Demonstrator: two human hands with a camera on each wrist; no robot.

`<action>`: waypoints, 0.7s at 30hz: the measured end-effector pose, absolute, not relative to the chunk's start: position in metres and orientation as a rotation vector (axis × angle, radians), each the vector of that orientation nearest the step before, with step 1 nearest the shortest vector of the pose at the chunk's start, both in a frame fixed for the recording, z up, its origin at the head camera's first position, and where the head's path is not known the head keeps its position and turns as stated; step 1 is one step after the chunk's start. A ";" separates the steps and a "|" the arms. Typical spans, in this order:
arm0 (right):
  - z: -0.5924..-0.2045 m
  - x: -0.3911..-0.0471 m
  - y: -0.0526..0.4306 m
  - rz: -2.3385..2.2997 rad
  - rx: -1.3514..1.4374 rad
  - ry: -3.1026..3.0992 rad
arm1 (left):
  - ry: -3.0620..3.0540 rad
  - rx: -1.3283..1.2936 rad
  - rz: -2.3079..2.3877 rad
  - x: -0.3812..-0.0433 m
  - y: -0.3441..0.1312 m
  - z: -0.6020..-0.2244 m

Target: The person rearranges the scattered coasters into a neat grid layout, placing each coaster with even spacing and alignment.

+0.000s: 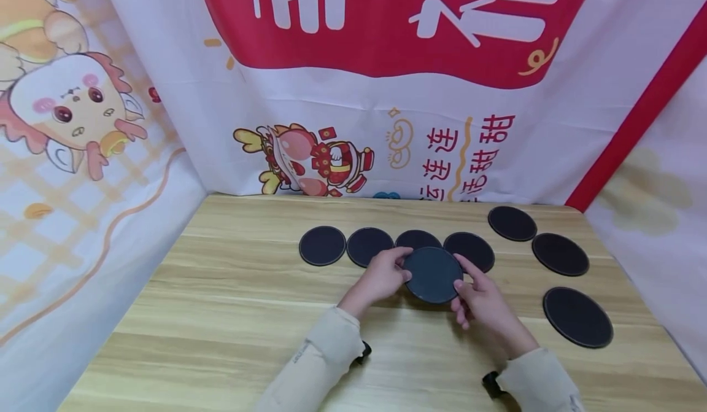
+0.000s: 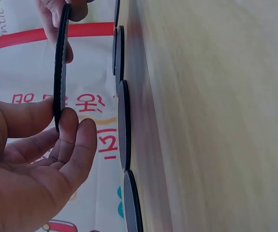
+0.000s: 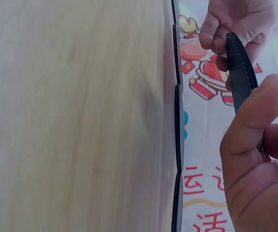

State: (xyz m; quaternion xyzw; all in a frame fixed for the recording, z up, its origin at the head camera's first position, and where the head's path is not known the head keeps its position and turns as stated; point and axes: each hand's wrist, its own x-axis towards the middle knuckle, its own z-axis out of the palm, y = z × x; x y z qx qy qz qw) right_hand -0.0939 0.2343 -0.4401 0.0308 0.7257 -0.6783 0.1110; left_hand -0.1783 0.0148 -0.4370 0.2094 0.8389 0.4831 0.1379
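Note:
Between both hands a round black coaster point(image 1: 433, 275) with a stitched edge is held above the table. My left hand point(image 1: 385, 275) pinches its left edge between thumb and fingers. On the opposite edge, my right hand point(image 1: 482, 300) pinches it the same way. In the left wrist view the coaster point(image 2: 60, 65) appears edge-on, raised off the wood. Behind it lies a row of similar coasters, among them one at the left end point(image 1: 323, 245), a second point(image 1: 370, 247), a third point(image 1: 418, 239) partly hidden by the held one, and a fourth point(image 1: 469, 251).
Toward the right side of the wooden table point(image 1: 232, 314) lie more black coasters: one at the back point(image 1: 512, 223), one beside it point(image 1: 560, 254) and one nearer the front point(image 1: 577, 317). A printed cloth point(image 1: 331, 93) hangs along the table's far edge.

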 end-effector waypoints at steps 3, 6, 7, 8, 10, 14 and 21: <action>-0.439 -0.096 0.228 -1.991 0.091 2.130 | 2.420 0.590 1.432 -0.177 0.008 -0.437; -0.439 -0.097 0.222 -1.989 0.088 2.130 | 2.409 0.596 1.465 -0.177 0.000 -0.437; -0.439 -0.097 0.220 -1.986 0.085 2.132 | 2.399 0.600 1.476 -0.177 -0.003 -0.438; -0.439 -0.097 0.218 -1.984 0.090 2.134 | 2.391 0.604 1.485 -0.177 -0.005 -0.438; -0.439 -0.098 0.215 -1.981 0.076 2.132 | 2.370 0.614 1.506 -0.177 -0.010 -0.440; -0.440 -0.099 0.210 -1.962 0.068 2.147 | 2.356 0.612 1.513 -0.177 -0.017 -0.441; -0.439 -0.100 0.200 -1.931 0.059 2.169 | 2.346 0.575 1.526 -0.173 -0.028 -0.439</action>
